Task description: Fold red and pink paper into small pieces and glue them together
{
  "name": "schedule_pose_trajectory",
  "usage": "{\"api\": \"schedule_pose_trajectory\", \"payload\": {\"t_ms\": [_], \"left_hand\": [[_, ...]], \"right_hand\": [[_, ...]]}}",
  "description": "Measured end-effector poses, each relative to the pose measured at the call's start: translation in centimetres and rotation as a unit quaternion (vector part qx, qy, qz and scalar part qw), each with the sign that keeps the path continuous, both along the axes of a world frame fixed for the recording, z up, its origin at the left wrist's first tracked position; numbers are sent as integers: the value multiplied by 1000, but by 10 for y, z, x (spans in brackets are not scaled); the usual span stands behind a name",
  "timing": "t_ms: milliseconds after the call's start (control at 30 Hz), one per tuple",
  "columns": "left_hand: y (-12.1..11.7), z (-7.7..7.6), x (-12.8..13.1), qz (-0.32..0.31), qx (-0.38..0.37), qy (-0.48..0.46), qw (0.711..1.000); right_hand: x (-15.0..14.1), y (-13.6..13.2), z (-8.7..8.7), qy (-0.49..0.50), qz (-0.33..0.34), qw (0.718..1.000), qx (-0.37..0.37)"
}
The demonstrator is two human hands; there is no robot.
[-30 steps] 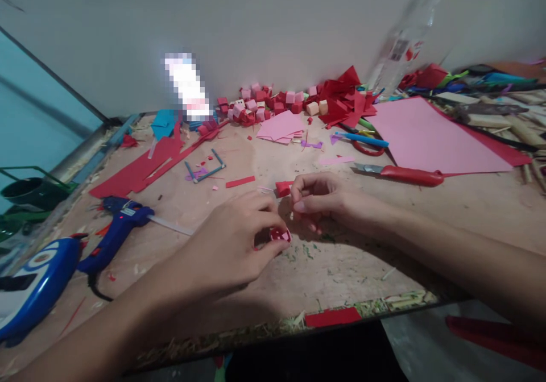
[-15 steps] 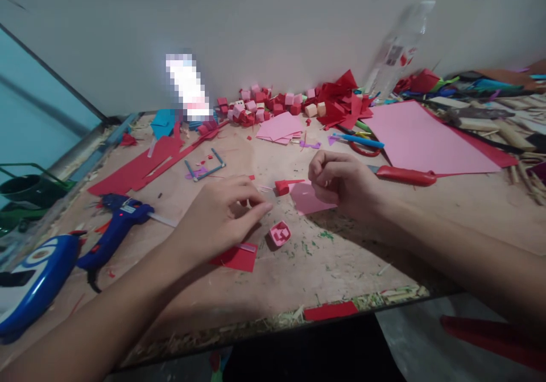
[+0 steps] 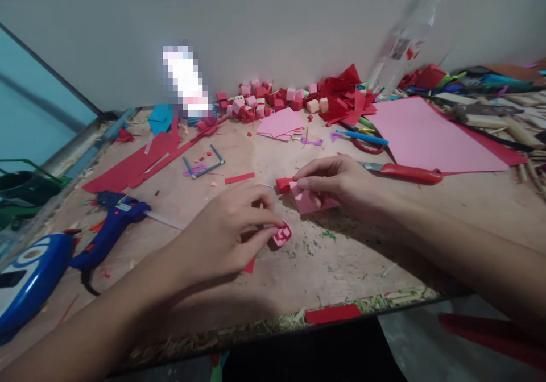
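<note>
Left grip (image 3: 230, 225) pinching pink box (image 3: 283, 235), right grip (image 3: 343, 186) hold unclear — bottle label (image 3: 401, 48) unreadable

a grey wall (image 3: 277, 24) (dimly lit) stands behind the wooden table (image 3: 315, 282), grey floor (image 3: 416, 351) below.

Head view: I look forward and down across the table (image 3: 324, 274), close behind left hand (image 3: 232, 228) and right hand (image 3: 345, 183), toward the wall (image 3: 277, 24).
</note>
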State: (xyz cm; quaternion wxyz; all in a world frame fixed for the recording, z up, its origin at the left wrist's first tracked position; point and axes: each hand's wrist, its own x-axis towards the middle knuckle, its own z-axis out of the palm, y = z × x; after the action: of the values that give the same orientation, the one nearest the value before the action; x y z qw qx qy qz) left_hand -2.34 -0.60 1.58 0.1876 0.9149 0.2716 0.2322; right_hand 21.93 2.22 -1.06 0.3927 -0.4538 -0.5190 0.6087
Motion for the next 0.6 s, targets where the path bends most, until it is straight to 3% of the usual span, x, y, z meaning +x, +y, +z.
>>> {"api": "schedule_pose_trajectory", "payload": {"t_ms": [200,400,600], "left_hand": [[-7,-1,5,16,7,26,999],[-8,-5,7,53,-25,16,998],[-1,-5,5,112,-73,18,991]], "right_hand": [[-2,-5,5,-99,60,993,26],[-4,-14,17,-243,87,948,188],[-14,-24,16,-206,239,928,199]]}}
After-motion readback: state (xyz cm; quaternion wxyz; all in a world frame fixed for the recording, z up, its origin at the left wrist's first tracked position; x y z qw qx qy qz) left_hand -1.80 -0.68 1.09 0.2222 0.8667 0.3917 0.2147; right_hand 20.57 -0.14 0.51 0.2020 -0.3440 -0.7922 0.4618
